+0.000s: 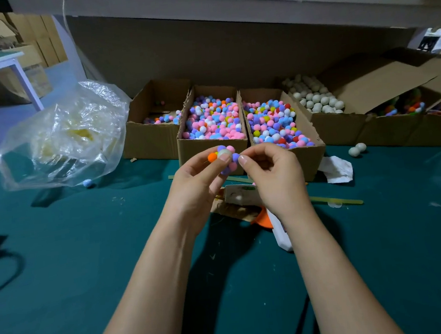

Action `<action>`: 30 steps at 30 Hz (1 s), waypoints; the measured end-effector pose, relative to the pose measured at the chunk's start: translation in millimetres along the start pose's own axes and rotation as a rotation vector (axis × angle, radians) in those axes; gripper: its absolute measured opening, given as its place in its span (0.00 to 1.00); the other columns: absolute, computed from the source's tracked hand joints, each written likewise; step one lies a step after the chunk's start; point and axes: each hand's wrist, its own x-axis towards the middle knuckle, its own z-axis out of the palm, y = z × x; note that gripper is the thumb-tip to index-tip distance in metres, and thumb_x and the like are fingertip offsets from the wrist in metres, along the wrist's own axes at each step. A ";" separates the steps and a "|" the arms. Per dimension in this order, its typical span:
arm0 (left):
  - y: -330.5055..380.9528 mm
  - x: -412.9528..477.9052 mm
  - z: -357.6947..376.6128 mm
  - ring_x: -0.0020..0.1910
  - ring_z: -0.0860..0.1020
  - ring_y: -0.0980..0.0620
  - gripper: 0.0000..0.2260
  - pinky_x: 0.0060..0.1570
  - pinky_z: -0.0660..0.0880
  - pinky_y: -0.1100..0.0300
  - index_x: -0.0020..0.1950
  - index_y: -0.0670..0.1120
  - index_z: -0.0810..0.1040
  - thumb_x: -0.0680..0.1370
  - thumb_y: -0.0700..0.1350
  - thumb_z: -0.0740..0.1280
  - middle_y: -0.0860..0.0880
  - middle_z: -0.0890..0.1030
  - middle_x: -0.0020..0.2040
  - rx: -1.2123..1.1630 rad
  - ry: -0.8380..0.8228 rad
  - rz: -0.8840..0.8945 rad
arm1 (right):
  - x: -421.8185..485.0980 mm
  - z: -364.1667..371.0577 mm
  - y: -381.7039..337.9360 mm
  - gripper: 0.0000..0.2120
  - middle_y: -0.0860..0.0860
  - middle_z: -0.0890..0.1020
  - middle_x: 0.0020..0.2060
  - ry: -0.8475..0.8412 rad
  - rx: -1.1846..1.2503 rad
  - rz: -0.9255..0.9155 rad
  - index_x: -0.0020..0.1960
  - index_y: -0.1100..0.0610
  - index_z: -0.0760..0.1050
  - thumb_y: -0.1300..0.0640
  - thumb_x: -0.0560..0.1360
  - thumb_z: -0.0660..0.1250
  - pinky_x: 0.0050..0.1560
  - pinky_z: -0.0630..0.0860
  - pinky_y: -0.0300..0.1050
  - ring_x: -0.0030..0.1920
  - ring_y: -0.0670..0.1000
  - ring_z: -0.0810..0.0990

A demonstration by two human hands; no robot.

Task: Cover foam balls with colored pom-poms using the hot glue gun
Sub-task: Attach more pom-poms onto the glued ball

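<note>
While left grip clasps the foam ball, right grip pinches a pom-pom

A craft workshop: open brown cardboard boxes of coloured fluffy pom-poms and white foam balls are lining the green felt-covered desk's far edge, with stacked brown cartons standing behind.

Left grip, right grip: bare, short-nailed.

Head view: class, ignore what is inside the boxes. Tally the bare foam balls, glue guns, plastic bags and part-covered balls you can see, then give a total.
Bare foam balls: 2
Glue gun: 1
Plastic bag: 1
Part-covered ball: 1
Total: 5
</note>
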 end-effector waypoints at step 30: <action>3.5 2.0 -3.2 0.44 0.83 0.55 0.10 0.47 0.79 0.60 0.56 0.44 0.82 0.75 0.40 0.71 0.47 0.86 0.47 0.084 0.090 -0.044 | -1.2 1.4 -2.8 0.05 0.42 0.82 0.44 -0.048 -0.001 0.089 0.50 0.50 0.81 0.56 0.78 0.66 0.51 0.78 0.42 0.48 0.43 0.79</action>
